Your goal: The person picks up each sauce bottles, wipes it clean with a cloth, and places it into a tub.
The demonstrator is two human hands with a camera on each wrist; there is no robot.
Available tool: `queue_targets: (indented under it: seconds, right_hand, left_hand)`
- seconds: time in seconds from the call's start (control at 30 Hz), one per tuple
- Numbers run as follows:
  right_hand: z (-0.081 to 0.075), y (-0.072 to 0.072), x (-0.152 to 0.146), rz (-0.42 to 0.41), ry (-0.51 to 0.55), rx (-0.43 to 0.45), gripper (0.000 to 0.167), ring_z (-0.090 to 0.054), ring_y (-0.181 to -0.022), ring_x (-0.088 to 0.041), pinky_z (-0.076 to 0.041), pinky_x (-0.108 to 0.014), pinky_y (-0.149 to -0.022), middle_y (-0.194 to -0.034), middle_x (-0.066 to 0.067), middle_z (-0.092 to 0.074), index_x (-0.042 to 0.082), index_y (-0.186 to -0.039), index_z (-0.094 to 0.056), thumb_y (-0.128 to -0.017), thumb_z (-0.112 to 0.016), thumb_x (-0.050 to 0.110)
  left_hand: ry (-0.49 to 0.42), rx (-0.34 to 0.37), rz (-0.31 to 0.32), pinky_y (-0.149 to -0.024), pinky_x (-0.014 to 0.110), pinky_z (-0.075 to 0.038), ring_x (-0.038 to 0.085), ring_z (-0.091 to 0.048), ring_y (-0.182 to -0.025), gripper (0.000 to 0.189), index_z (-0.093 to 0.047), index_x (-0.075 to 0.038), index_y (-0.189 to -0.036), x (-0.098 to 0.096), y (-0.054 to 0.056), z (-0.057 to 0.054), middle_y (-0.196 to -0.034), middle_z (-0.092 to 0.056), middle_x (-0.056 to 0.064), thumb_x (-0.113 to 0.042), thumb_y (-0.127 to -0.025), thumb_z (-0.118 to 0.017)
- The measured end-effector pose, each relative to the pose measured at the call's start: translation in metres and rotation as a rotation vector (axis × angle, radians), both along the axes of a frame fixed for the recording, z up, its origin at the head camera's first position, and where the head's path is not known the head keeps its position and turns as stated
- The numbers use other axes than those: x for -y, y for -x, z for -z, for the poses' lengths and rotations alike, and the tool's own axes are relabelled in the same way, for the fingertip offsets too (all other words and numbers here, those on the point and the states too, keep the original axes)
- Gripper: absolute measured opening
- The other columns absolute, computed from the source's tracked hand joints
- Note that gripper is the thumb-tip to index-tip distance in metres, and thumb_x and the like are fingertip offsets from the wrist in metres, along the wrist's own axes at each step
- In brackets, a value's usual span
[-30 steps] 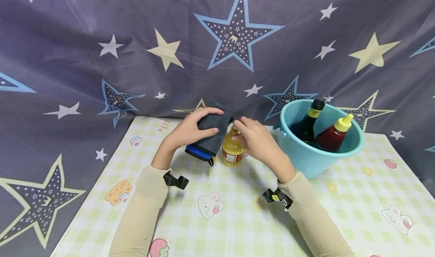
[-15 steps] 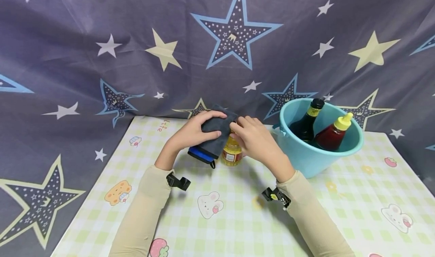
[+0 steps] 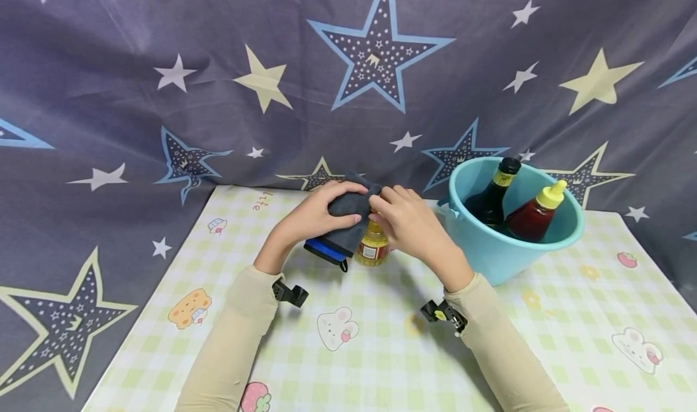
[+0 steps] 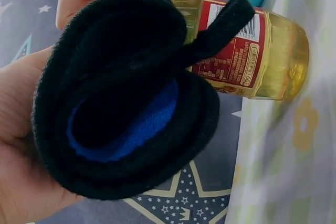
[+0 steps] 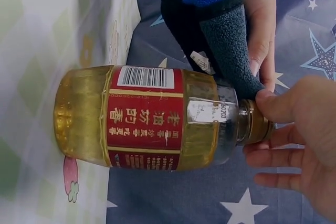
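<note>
My left hand [image 3: 316,218] grips a folded dark grey and blue cleaning cloth [image 3: 348,205], curved round into a roll with a small black loop on its edge. A bottle of yellow cooking oil [image 5: 144,116] with a red label stands upright on the table. My right hand [image 3: 408,221] pinches the bottle at its golden cap [image 5: 261,121], thumb on one side and fingers on the other. In the right wrist view, the cloth's end reaches the bottle's neck beside my right thumb. The left wrist view shows the cloth's blue inner layer [image 4: 126,135].
A light blue bucket [image 3: 492,261] stands right of my right hand. Inside it lean a dark bottle with a black cap [image 3: 509,166] and a red sauce bottle with a yellow tip [image 3: 529,221]. A starry curtain [image 3: 305,121] hangs behind the checked table [image 3: 381,369].
My left hand has moved slightly right with the cloth, whose end now comes close against the bottle's neck and my right fingers. My right hand stays at the bottle's top.
</note>
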State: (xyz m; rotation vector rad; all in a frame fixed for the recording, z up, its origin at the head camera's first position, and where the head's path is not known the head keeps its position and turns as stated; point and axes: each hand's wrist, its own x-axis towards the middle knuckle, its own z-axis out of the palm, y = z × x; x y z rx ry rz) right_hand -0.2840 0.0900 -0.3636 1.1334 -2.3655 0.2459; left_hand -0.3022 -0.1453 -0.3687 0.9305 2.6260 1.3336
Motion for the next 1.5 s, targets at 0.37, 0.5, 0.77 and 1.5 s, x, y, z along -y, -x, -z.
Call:
queue_targets:
  seconds: [0.37,0.5,0.77,1.5]
  right_hand:
    - [-0.0008,-0.0006,0.0003,0.005,0.004,0.014,0.017,-0.043,-0.072,-0.025,-0.035,-0.036,-0.067,-0.082,-0.007,-0.053,0.01,-0.094,-0.056,-0.099,-0.068,0.02]
    - [-0.0007,-0.0007,0.0008,0.001,0.008,0.014,0.018,-0.043,-0.071,-0.024,-0.034,-0.036,-0.066,-0.081,-0.006,-0.051,0.01,-0.093,-0.055,-0.099,-0.068,0.02]
    - [0.0007,-0.0001,0.001,0.004,0.008,0.014,0.019,-0.042,-0.071,-0.024,-0.034,-0.035,-0.066,-0.08,-0.005,-0.049,0.01,-0.091,-0.053,-0.099,-0.068,0.019]
    - [-0.0004,-0.0009,0.0017,0.013,0.009,0.024,0.017,-0.043,-0.072,-0.025,-0.037,-0.036,-0.068,-0.081,-0.006,-0.049,0.009,-0.093,-0.054,-0.099,-0.068,0.018]
  left_hand:
    - [0.044,0.099,0.043,-0.095,0.047,-0.048,0.031,-0.055,-0.116,0.058,-0.049,-0.022,-0.15,0.003,-0.0011,-0.001,-0.147,-0.05,0.012,-0.024,-0.096,-0.072]
    - [0.048,0.11,0.054,-0.09,0.044,-0.049,0.03,-0.056,-0.109,0.056,-0.05,-0.022,-0.149,0.0041,-0.0005,-0.0002,-0.143,-0.052,0.013,-0.022,-0.097,-0.072]
    - [0.072,0.118,0.049,-0.087,0.042,-0.05,0.03,-0.053,-0.108,0.054,-0.051,-0.023,-0.147,0.0059,-0.0001,0.0021,-0.135,-0.051,0.015,-0.021,-0.097,-0.071]
    - [0.215,0.051,0.016,-0.112,0.059,-0.039,0.037,-0.022,-0.155,0.053,-0.049,-0.03,-0.151,0.0069,-0.0006,0.0003,-0.165,-0.026,0.012,-0.026,-0.101,-0.066]
